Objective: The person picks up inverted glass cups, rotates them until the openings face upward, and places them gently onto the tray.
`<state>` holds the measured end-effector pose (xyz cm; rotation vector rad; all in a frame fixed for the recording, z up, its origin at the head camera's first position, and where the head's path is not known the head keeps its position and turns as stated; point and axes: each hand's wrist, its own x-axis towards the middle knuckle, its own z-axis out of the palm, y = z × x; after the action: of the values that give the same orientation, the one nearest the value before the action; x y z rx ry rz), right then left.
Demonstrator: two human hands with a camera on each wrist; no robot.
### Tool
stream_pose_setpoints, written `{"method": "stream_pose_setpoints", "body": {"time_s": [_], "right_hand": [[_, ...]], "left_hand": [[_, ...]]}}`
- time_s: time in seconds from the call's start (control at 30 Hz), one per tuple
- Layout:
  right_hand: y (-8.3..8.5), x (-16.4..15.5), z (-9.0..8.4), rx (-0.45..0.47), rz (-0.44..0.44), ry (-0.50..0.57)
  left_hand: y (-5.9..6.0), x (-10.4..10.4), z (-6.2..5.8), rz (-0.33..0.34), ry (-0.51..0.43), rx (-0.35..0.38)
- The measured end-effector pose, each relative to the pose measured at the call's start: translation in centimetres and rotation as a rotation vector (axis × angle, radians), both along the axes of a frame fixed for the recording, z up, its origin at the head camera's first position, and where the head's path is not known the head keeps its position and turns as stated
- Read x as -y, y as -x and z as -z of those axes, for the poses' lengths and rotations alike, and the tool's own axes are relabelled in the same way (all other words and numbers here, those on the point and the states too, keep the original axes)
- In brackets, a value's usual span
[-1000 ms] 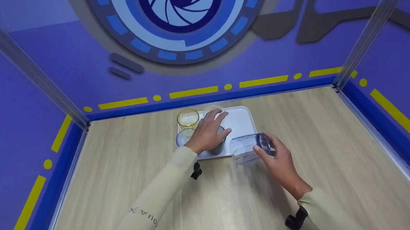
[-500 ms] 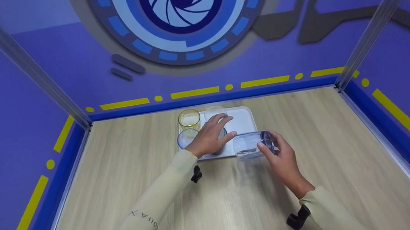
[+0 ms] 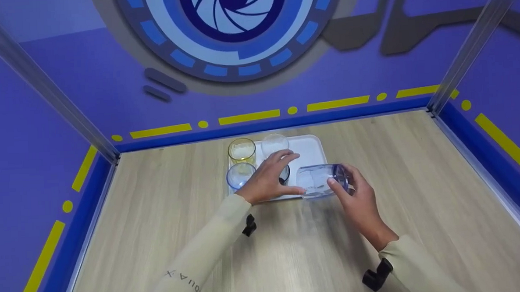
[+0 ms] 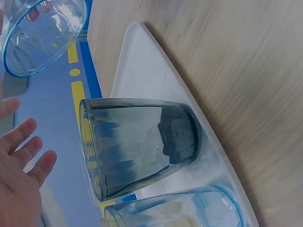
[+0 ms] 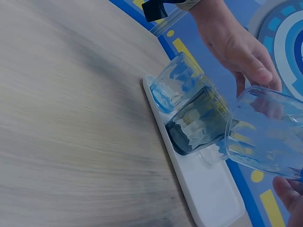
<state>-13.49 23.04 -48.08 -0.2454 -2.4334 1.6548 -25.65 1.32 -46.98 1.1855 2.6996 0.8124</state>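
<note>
My right hand (image 3: 360, 203) grips a clear, bluish drinking glass (image 3: 316, 181) near its base, with the thumb on the near side. The glass lies sideways in the air, its mouth toward my left hand (image 3: 268, 177). That left hand hovers over the tray, fingers spread and thumb out by the mouth of the glass; whether they touch is unclear. Below it, a dark grey glass (image 4: 137, 146) stands upright on the white tray (image 3: 310, 150), partly covered by the hand in the head view. A blue-rimmed glass (image 3: 240, 176) is just left of it.
Behind these on the tray stand a yellow-rimmed glass (image 3: 242, 151) and a clear glass (image 3: 274, 143). The tray sits on a wooden table (image 3: 173, 180) near the blue back wall (image 3: 240, 100). Blue panels also border both sides.
The held glass has shifted slightly right and levelled out. My left hand has drawn slightly toward me and to the right, its thumb reaching the glass's mouth.
</note>
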Motion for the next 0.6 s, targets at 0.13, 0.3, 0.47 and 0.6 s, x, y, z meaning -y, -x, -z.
{"method": "stream_pose_setpoints", "body": {"time_s": [0.13, 0.3, 0.47, 0.6], "right_hand": [[0.25, -0.15, -0.14, -0.025, -0.005, 0.01], [0.52, -0.23, -0.33, -0.051, -0.011, 0.024], [0.61, -0.12, -0.34, -0.033, -0.005, 0.033], [0.78, -0.02, -0.36, -0.025, -0.001, 0.025]], "left_hand": [[-0.13, 0.09, 0.29, 0.016, -0.007, -0.011], [-0.06, -0.07, 0.51, 0.016, -0.014, -0.032], [-0.14, -0.25, 0.67, 0.021, -0.025, -0.037], [-0.25, -0.25, 0.67, 0.009, -0.038, -0.045]]}}
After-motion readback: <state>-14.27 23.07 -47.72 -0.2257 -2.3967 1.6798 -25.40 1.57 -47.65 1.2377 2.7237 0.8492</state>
